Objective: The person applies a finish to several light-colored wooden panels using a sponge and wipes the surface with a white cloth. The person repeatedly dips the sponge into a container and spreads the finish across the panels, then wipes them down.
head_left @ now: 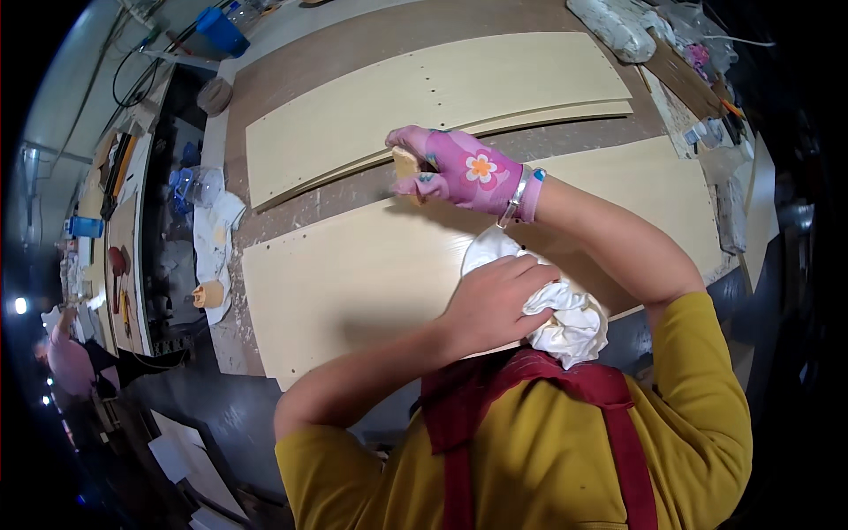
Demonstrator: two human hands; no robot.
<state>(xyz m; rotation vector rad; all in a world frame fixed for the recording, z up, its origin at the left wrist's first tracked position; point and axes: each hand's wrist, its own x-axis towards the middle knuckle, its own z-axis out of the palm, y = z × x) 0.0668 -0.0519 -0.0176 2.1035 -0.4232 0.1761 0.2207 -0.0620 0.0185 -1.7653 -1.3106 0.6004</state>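
Note:
My right hand (464, 172), in a pink flowered glove with a bracelet at the wrist, pinches a small tan block (405, 168) between thumb and fingers. It is over the near pale wooden board (353, 274), close to its far edge. My bare left hand (499, 300) is closed on a crumpled white cloth (570, 322) at the board's near edge, against my apron. Dark small holes dot the board along its edges. Beyond it lies a stack of similar pale boards (353, 115), with small holes across its middle.
The boards rest on a brown worktable (300, 71). At its left edge are a white cloth (216, 230), a tan piece (208, 294) and a clear blue bottle (196, 187). A blue container (221, 32) stands far left. Wrapped bundles (614, 26) crowd the far right. Another person (75, 358) is at far left.

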